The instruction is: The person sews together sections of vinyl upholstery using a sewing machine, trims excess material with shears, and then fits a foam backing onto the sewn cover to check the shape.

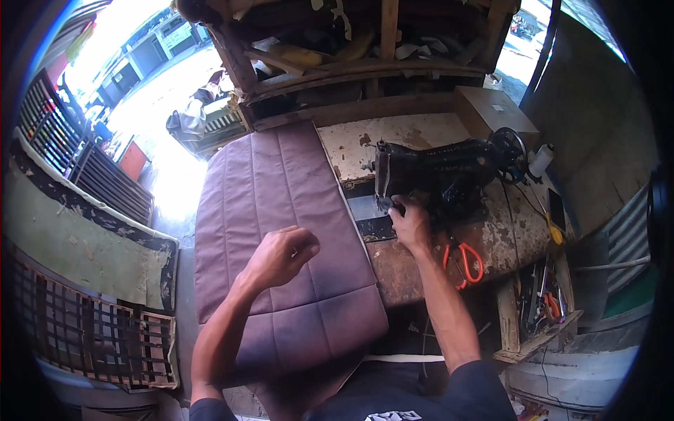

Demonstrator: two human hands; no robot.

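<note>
A black sewing machine (439, 168) stands on the worn table, its needle end on the left. My right hand (413, 223) is at the presser foot area, thumb and index finger closed around something small and dark; what it is cannot be made out. Over a brown quilted seat cover (281, 189) with stitched lines hovers my left hand (286, 251), fingers curled in toward the thumb; anything inside them is hidden. The cover lies left of the machine and hangs over the table's front edge toward my lap.
Orange-handled scissors (463, 263) lie right of my right forearm. A white thread spool (541, 160), a dark phone (555, 209) and a cardboard box (495, 116) are at the right. An open drawer (540, 337) holds tools. Metal-slatted frames (77, 316) stand at the left.
</note>
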